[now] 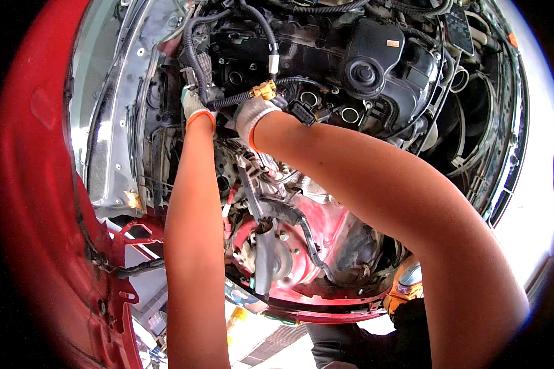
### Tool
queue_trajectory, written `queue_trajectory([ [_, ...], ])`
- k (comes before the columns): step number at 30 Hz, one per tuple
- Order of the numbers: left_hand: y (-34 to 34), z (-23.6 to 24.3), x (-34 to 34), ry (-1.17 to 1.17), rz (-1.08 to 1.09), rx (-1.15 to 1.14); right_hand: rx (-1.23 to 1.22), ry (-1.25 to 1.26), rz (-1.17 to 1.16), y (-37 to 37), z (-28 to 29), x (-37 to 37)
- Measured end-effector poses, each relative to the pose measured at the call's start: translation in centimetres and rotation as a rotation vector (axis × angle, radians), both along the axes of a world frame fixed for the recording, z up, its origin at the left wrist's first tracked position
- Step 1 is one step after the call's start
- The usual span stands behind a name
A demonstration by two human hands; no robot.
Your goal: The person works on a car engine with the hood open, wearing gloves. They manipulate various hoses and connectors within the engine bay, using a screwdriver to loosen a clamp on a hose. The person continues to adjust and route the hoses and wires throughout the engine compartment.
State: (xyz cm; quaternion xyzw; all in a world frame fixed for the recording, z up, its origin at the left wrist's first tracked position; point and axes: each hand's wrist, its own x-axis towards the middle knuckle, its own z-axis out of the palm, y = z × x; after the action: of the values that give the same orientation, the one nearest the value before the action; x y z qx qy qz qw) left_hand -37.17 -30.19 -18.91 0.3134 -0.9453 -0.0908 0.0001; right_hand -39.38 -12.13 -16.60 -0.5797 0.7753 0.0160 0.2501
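Grey-gloved left hand (pixel 197 104) and right hand (pixel 252 117) reach beside a yellow connector (pixel 264 90); fingers' grip seemingly hidden, cannot tell.

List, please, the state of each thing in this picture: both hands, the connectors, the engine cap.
left hand: gloved, reaching deep beside the engine, fingers hidden
right hand: gloved, closed around a black corrugated hose
yellow connector: attached at the hose end
black connector: unplugged, hanging loose
round engine cap: in place, closed
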Motion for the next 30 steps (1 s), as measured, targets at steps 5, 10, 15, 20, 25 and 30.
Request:
queue_trajectory([
  [5, -0.5, 1.1, -0.7, -0.008, 0.055, 0.122, 0.028, 0.101, -0.140, -3.0, -4.1, 1.1],
  [10, -1.7, -2.0, -1.2, -0.064, -0.046, -0.099, -0.034, 0.037, -0.132, -3.2, -5.8, 0.7],
  [15, -6.7, -4.8, 0.7, -0.095, 0.019, -0.078, 0.188, 0.095, -0.037, -4.4, -1.2, 1.5],
  [20, -3.6, -2.7, -0.2, 0.007, 0.034, 0.045, 0.199, -0.010, -0.212, -3.7, -0.8, 1.0],
  [25, 1.2, -0.9, -2.2, 0.064, 0.028, 0.265, 0.129, 0.809, -0.460, -3.6, -7.5, 3.4],
  [30, -5.6, -9.1, -1.5, -0.200, -0.233, -0.065, 0.364, 0.388, 0.116, -3.9, -4.0, 0.2],
])
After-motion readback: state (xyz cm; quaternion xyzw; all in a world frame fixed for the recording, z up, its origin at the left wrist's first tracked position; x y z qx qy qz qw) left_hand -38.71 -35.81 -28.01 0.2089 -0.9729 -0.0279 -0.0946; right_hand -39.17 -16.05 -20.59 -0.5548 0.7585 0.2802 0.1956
